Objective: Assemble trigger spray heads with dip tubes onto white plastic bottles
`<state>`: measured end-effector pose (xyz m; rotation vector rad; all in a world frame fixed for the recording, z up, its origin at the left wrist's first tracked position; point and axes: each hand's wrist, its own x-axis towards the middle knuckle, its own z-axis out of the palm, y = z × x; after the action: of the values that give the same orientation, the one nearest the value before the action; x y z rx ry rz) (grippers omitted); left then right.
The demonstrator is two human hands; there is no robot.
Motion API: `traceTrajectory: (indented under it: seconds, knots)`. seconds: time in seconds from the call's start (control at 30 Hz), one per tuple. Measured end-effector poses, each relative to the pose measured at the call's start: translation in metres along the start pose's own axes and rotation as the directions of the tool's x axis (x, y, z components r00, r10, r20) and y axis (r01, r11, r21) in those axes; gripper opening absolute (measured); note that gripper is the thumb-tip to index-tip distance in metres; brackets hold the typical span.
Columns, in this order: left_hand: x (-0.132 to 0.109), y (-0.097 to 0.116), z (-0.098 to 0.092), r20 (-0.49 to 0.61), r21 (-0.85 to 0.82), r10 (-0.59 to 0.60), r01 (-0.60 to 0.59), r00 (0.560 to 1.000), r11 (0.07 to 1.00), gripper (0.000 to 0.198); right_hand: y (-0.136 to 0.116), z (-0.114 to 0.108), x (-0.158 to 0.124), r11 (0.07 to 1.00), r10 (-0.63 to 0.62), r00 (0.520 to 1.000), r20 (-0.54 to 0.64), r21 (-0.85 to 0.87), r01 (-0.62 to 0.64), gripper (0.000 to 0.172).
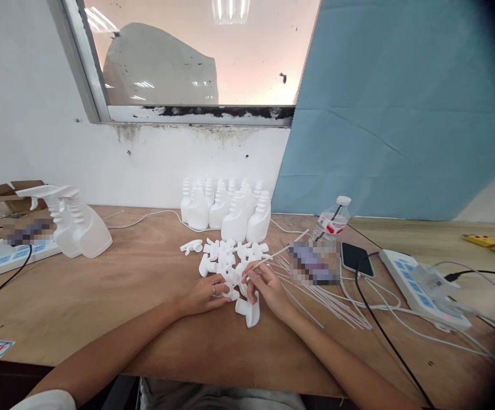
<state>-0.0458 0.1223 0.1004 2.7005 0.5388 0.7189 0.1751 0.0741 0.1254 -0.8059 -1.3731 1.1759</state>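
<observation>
My left hand (207, 293) rests low over the table, its fingers closed on a white trigger spray head (231, 292). Between the fingers of my right hand (268, 287) is a thin white dip tube (285, 249), slanting up to the right. The tube's lower end points at the spray head; whether it is inside cannot be made out. Just below my right hand lies a loose spray nozzle head (252, 314). A pile of white spray heads (224, 253) spreads just beyond both hands. More dip tubes (333, 302) lie fanned out right of my right hand.
Several white bottles (234, 219) stand by the wall. Bottles with a spray head (87, 228) are at left, near a power strip (21, 259). At right are a clear water bottle (333, 219), a phone (357, 259), another power strip (418, 290) and loose cables.
</observation>
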Motion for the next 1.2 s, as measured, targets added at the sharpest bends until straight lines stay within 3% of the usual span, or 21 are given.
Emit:
traceTrajectory:
  seconds: [0.2, 0.47, 0.73, 0.83, 1.03, 1.2]
  knots:
    - [0.0, 0.001, 0.001, -0.026, -0.03, 0.031, -0.032, 0.999, 0.999, 0.024, 0.003, -0.004, 0.003, 0.999, 0.036, 0.999, -0.019, -0.032, -0.037, 0.029]
    - [-0.001, -0.003, 0.0, 0.004, -0.058, 0.004, -0.004, 1.0, 0.998, 0.027, 0.001, 0.004, -0.002, 0.997, -0.003, 0.998, 0.067, -0.073, 0.008, 0.025]
    - [-0.002, 0.005, 0.0, 0.038, -0.161, -0.268, 0.271, 0.963, 0.949, 0.038, 0.0, 0.007, -0.007, 0.965, -0.086, 0.981, 0.172, -0.231, 0.126, 0.018]
    - [-0.001, 0.008, -0.001, 0.059, -0.191, -0.288, 0.295, 0.956, 0.936, 0.039, -0.003, 0.007, -0.005, 0.912, -0.11, 0.97, 0.219, -0.366, 0.186, 0.018]
    - [0.001, 0.01, -0.004, 0.032, -0.278, -0.279, 0.277, 0.96, 0.92, 0.036, -0.01, 0.018, 0.005, 0.68, -0.229, 0.913, 0.337, -0.615, 0.398, 0.019]
    - [0.002, 0.009, -0.002, 0.028, -0.257, -0.317, 0.314, 0.948, 0.914, 0.037, -0.005, 0.024, 0.005, 0.674, -0.212, 0.946, 0.244, -0.665, 0.323, 0.023]
